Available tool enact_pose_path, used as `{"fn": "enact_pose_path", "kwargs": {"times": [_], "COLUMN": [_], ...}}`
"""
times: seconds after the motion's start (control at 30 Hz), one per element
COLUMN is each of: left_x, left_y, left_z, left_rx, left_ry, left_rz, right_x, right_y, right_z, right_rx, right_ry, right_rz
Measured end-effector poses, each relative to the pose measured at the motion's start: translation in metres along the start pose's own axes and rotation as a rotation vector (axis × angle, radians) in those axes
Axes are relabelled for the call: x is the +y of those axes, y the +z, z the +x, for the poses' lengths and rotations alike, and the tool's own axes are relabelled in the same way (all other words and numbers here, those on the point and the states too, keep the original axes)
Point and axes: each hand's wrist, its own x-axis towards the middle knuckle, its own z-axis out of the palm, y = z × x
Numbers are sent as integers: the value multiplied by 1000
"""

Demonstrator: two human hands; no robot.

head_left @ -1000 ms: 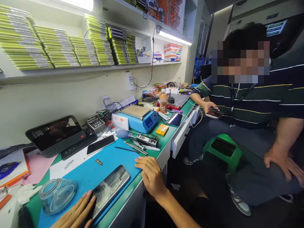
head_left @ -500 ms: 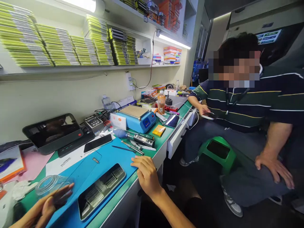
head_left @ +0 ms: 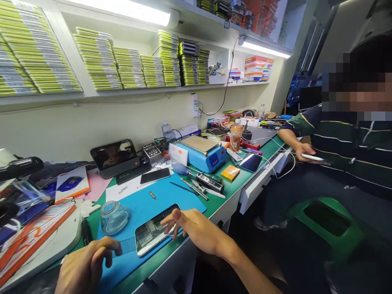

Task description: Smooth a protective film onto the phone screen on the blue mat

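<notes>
The left hand's (head_left: 85, 261) fingers curl at a clear sheet (head_left: 128, 246), their grip unclear; the right hand's (head_left: 200, 232), spread apart, have shifted over the phone (head_left: 147, 234), lying on the blue mat (head_left: 137, 204): both hands now attend it.

Thin yellow-green boxes (head_left: 99, 61) are stacked along a white wall shelf (head_left: 183, 89). Below, on a green-topped bench (head_left: 232, 189), a blue box-shaped device with a tan perforated top (head_left: 200, 153) is set near an amber plastic bottle (head_left: 236, 137) and a small square orange-yellow packet (head_left: 230, 172). A slim, flat phone (head_left: 311, 157) is held by a seated person in a dark striped shirt (head_left: 338, 134), near whom a green plastic stool (head_left: 352, 239) is placed.
</notes>
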Motion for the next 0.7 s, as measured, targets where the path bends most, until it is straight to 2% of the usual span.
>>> {"fn": "enact_pose_path", "kwargs": {"times": [0.1,0.17,0.3,0.47,0.7], "left_x": [-2,-4,3,10,3], "left_y": [-4,-6,-7,-9,-8], "left_z": [4,4,7,11,8], "left_rx": [9,0,-11,12,39], "left_ry": [207,285,317,335,396], "left_rz": [25,22,20,29,19], "right_x": [0,0,-2,-1,-1], "right_y": [4,2,-5,-9,-10], "right_z": [-3,-4,-2,10,16], "right_rx": [-86,-102,-184,-218,-302], "right_ry": [44,65,163,196,210], "right_rz": [84,114,125,88,85]}}
